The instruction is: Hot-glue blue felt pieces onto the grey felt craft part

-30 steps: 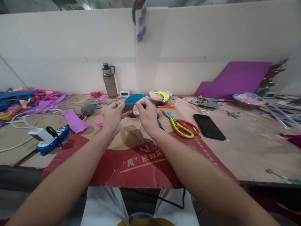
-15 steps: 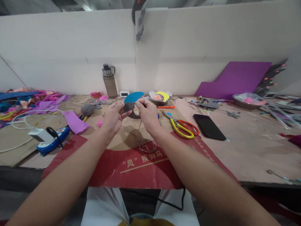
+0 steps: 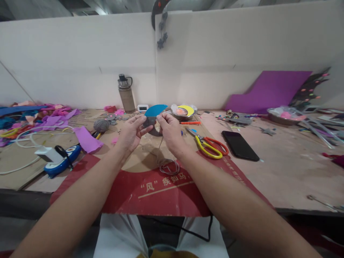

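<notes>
Between my hands, above the brown and red sheet, is a curved blue card (image 3: pixel 156 110) with its lower part covered in grey yarn. My left hand (image 3: pixel 133 132) is closed on the card's grey-covered end, thumb on top. The fingertips of my right hand (image 3: pixel 170 129) are pinched together at the card's right edge, on the grey yarn (image 3: pixel 160 144). From there the yarn hangs down to a loose coil (image 3: pixel 169 167) on the sheet. My fingers partly hide where the yarn meets the card.
Scissors (image 3: pixel 209 147) and a black phone (image 3: pixel 240 145) lie to the right. Behind are a water bottle (image 3: pixel 126 95), a small white clock (image 3: pixel 143 108) and a bowl (image 3: pixel 185 114) with a yellow crescent. A grey yarn ball (image 3: pixel 101 125) and a blue power strip (image 3: pixel 63 162) sit left.
The whole view has shifted slightly. Both hands keep their grip on the card and the yarn, with the fingers only slightly moved.
</notes>
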The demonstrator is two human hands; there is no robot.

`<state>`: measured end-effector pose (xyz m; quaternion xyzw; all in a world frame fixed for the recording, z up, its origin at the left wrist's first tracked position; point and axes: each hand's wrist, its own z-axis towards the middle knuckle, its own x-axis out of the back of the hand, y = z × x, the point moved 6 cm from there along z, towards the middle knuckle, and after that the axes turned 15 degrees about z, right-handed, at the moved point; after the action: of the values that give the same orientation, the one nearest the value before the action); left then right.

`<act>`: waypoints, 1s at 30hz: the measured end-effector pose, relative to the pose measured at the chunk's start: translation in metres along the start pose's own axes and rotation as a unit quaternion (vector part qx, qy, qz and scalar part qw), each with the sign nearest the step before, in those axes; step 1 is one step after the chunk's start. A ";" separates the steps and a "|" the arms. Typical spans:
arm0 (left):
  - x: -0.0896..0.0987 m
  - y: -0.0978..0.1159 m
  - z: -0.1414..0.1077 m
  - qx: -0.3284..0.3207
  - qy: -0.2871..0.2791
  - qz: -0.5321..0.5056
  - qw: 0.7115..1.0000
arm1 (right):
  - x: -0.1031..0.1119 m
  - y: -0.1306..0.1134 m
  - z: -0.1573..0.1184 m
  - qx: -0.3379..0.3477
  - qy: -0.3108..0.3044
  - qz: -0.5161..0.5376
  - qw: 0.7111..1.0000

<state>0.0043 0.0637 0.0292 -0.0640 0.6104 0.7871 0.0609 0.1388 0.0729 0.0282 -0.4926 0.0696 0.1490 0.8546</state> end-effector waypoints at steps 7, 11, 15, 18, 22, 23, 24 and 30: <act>0.004 -0.003 0.001 0.022 0.016 0.020 0.999 | -0.006 -0.010 -0.007 0.024 0.000 0.029 0.999; 0.006 -0.004 -0.002 0.040 0.051 0.075 0.995 | -0.003 -0.010 -0.008 0.046 0.027 0.001 0.999; 0.013 -0.001 -0.005 0.011 0.116 0.173 0.978 | -0.002 -0.009 -0.010 0.074 0.045 -0.062 0.994; 0.006 0.000 -0.005 -0.019 0.076 0.219 0.972 | -0.002 -0.011 -0.012 0.085 0.045 -0.102 0.990; -0.005 -0.003 -0.006 -0.038 0.008 0.219 0.975 | 0.000 -0.013 -0.012 0.098 0.047 -0.140 0.984; -0.006 -0.003 -0.006 -0.042 0.002 0.219 0.975 | 0.000 -0.012 -0.011 0.100 0.047 -0.149 0.983; -0.007 -0.003 -0.007 -0.045 -0.003 0.219 0.975 | 0.001 -0.012 -0.010 0.100 0.046 -0.158 0.981; -0.007 -0.006 -0.005 -0.066 -0.021 0.201 0.977 | 0.001 -0.012 -0.009 0.108 0.033 -0.185 0.976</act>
<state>0.0121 0.0601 0.0231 0.0726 0.5560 0.8232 -0.0895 0.1438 0.0593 0.0333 -0.4060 0.0209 -0.0368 0.9129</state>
